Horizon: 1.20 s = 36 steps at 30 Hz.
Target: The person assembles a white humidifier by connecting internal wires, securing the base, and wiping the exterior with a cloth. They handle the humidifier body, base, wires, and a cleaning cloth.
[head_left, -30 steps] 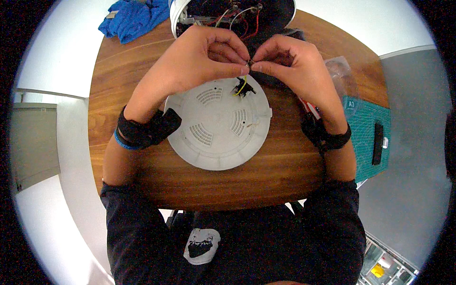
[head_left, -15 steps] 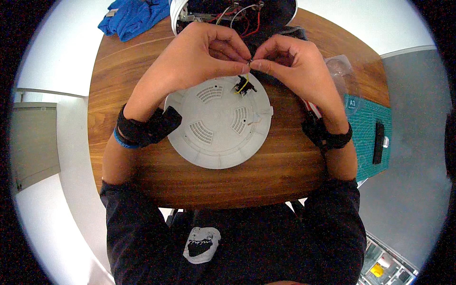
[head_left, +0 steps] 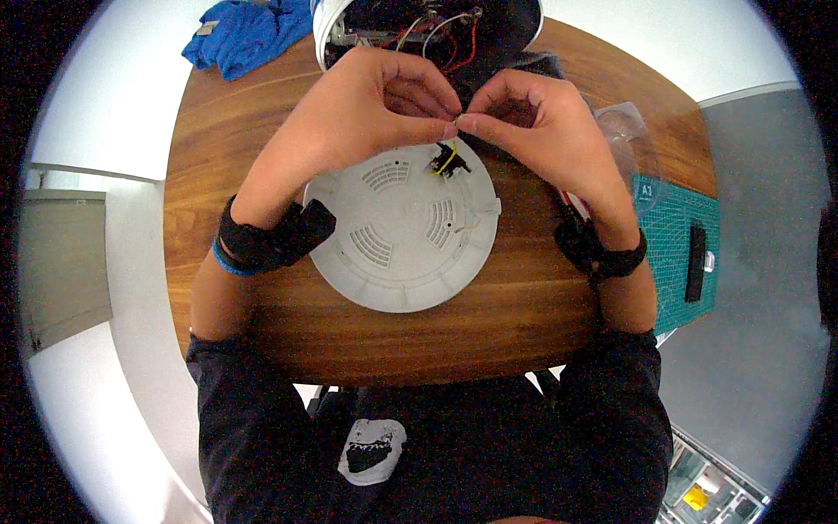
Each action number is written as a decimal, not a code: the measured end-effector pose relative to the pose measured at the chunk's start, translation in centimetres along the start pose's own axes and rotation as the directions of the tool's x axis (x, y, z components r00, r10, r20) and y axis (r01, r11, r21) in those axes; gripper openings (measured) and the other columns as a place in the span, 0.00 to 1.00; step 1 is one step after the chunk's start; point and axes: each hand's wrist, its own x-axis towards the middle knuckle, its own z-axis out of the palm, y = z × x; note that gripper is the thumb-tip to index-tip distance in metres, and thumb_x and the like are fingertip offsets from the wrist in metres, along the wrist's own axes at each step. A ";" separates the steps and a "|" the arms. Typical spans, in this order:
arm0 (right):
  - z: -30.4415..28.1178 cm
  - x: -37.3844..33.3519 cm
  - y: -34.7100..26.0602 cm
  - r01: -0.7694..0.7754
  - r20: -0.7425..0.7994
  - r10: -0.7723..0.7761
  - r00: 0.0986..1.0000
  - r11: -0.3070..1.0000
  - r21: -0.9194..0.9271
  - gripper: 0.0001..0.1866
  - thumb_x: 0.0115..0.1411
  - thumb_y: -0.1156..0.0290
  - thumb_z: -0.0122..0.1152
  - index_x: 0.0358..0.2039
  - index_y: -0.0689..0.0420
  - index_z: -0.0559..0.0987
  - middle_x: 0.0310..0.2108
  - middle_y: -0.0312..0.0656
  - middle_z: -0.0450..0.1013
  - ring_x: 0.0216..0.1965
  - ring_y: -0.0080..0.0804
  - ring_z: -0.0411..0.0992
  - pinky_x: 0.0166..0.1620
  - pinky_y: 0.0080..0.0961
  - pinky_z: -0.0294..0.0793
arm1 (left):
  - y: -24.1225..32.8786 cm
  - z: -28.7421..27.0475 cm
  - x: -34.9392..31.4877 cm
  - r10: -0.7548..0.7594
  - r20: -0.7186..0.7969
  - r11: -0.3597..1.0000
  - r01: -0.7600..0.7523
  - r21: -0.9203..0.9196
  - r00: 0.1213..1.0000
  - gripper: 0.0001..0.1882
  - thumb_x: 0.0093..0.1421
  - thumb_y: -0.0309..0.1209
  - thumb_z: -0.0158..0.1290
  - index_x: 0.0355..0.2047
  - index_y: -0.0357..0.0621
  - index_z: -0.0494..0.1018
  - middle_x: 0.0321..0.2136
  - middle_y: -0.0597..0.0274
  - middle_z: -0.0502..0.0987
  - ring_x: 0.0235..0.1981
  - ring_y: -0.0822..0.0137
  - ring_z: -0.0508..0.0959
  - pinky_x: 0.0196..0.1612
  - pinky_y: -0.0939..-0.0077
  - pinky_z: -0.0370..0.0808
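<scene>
Yellow wire pinched between left hand and right hand, just above round white cover on wooden table. Probably mid-work: wire end not yet joined, open housing behind.

Item pinched between the fingertips of both hands: too small to identify. Open housing with red and white wires, far side of the table: cut off by the top edge, near part covered by the hands. Blue cloth: top cut off. Clear plastic item beside the right hand: shape unclear. Green cutting mat: partly under the right forearm. Bins at lower right: contents too small, blurred
</scene>
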 end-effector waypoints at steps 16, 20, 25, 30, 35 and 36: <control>0.2 -0.2 -0.1 -0.001 0.024 -0.002 1.000 0.994 0.109 0.08 0.64 0.73 0.74 0.40 0.60 0.84 0.36 0.37 0.83 0.39 0.21 0.81 0.45 0.23 0.81 | 0.2 0.2 -0.3 0.016 0.010 1.000 -0.016 -0.024 1.000 0.06 0.61 0.23 0.69 0.37 0.39 0.85 0.33 0.66 0.86 0.35 0.77 0.83 0.41 0.80 0.81; 0.2 -0.2 0.0 0.060 0.006 -0.061 0.998 0.993 0.105 0.10 0.62 0.71 0.75 0.40 0.60 0.85 0.35 0.43 0.84 0.37 0.28 0.83 0.44 0.29 0.83 | 0.1 0.2 -0.3 0.019 0.010 1.000 -0.019 -0.002 1.000 0.05 0.61 0.24 0.69 0.37 0.39 0.85 0.32 0.67 0.86 0.34 0.78 0.83 0.39 0.81 0.80; 0.1 -0.3 0.0 0.037 0.010 -0.039 0.999 0.985 0.167 0.09 0.62 0.71 0.75 0.39 0.61 0.85 0.35 0.43 0.84 0.38 0.29 0.83 0.45 0.29 0.83 | 0.6 0.2 -0.3 -0.004 0.011 1.000 0.004 0.028 1.000 0.05 0.62 0.25 0.69 0.36 0.40 0.84 0.31 0.69 0.85 0.33 0.80 0.81 0.37 0.82 0.78; -0.1 -0.3 -0.2 0.023 0.060 -0.031 0.998 0.991 0.131 0.07 0.65 0.76 0.73 0.41 0.61 0.83 0.37 0.35 0.83 0.40 0.19 0.80 0.46 0.20 0.81 | 0.4 0.3 -0.4 0.026 0.024 0.999 -0.027 0.045 0.999 0.05 0.62 0.26 0.69 0.37 0.41 0.84 0.30 0.70 0.84 0.31 0.82 0.79 0.35 0.82 0.77; -0.2 -0.4 -0.4 0.022 0.076 -0.032 0.997 0.992 0.122 0.07 0.66 0.76 0.72 0.43 0.61 0.83 0.38 0.36 0.82 0.41 0.19 0.79 0.47 0.20 0.81 | 0.6 0.4 -0.3 0.026 0.023 0.999 -0.027 0.041 0.999 0.06 0.61 0.26 0.70 0.34 0.42 0.82 0.29 0.72 0.83 0.30 0.83 0.77 0.32 0.83 0.74; -0.1 -0.4 -0.4 0.029 0.069 -0.039 0.997 0.990 0.136 0.07 0.66 0.76 0.71 0.43 0.61 0.83 0.38 0.36 0.82 0.41 0.19 0.79 0.47 0.20 0.81 | 0.6 0.4 -0.3 0.031 0.023 0.999 -0.032 0.035 0.999 0.07 0.61 0.26 0.70 0.33 0.42 0.81 0.28 0.72 0.82 0.29 0.83 0.76 0.32 0.84 0.73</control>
